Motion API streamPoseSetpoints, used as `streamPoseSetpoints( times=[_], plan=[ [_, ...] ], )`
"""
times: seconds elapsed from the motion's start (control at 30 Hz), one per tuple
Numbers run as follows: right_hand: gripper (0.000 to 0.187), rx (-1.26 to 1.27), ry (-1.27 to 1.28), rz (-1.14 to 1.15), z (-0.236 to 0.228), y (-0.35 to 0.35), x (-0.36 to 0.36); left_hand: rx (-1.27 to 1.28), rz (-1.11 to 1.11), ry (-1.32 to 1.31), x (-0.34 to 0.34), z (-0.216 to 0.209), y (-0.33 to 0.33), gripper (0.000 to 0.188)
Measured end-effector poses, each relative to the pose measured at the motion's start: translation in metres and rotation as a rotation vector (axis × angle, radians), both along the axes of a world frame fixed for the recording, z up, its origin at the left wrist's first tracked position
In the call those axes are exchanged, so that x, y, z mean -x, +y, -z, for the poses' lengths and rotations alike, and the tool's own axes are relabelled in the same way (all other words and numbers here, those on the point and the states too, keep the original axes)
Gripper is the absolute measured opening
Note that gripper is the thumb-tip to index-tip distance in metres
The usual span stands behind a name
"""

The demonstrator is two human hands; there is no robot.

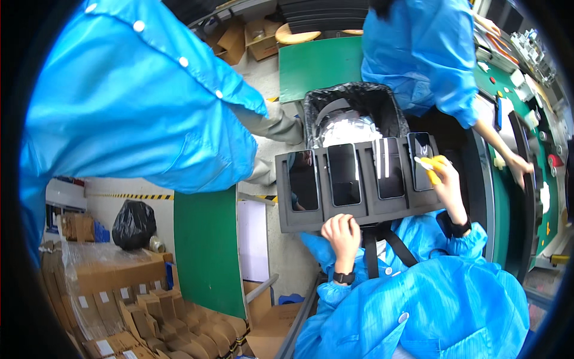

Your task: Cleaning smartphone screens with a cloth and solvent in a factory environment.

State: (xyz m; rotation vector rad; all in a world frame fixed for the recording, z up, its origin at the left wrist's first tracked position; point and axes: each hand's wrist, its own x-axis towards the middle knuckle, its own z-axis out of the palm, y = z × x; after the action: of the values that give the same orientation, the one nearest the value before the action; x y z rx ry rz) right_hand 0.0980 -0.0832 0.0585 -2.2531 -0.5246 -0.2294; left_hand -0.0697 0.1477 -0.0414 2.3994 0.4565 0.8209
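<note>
Standing at the left, a co-worker in a blue smock [143, 102] looms over stacked brown cardboard pieces [167, 323]. Near the middle, a dark grey tray [323, 221], probably foam, carries four smartphones side by side, screens up, just this side of a black-lined bin [310, 116]: the leftmost smartphone [303, 182], the second smartphone [344, 179], the third smartphone [389, 170] and the fourth smartphone [421, 143]. Curled fingers of the seated person's left hand [341, 238] rest on the tray's near edge, seemingly gripping it. The right hand [443, 179], wearing yellow finger covers [443, 160], is over the fourth smartphone; whether it pinches something or only touches the glass, I can't tell. The tray looks light and a little yielding, so it would be best held by both ends and kept level. Each smartphone should feel stiff, slick and breakable, best taken by its long side edges rather than pressed on the screen. Farther right, another co-worker's hand [518, 167] reaches over a green tabletop [508, 209].
</note>
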Motion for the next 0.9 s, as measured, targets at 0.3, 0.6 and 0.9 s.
streamPoseSetpoints(
  times=[0.3,0.6,0.9],
  plan=[
    [0.022,-0.044,0.132,0.221,0.031,-0.067,0.045,-0.095,-0.353,0.063,0.018,-0.008,0.093,0.020],
    [0.016,-0.099,-0.164,-0.489,0.060,0.155,-0.076,0.702,-0.384,0.013,0.025,0.005,0.113,0.047],
    [0.011,0.243,-0.135,-1.094,0.069,0.144,0.014,1.008,-0.319,-0.067,0.049,0.079,0.144,0.061]
  ],
)
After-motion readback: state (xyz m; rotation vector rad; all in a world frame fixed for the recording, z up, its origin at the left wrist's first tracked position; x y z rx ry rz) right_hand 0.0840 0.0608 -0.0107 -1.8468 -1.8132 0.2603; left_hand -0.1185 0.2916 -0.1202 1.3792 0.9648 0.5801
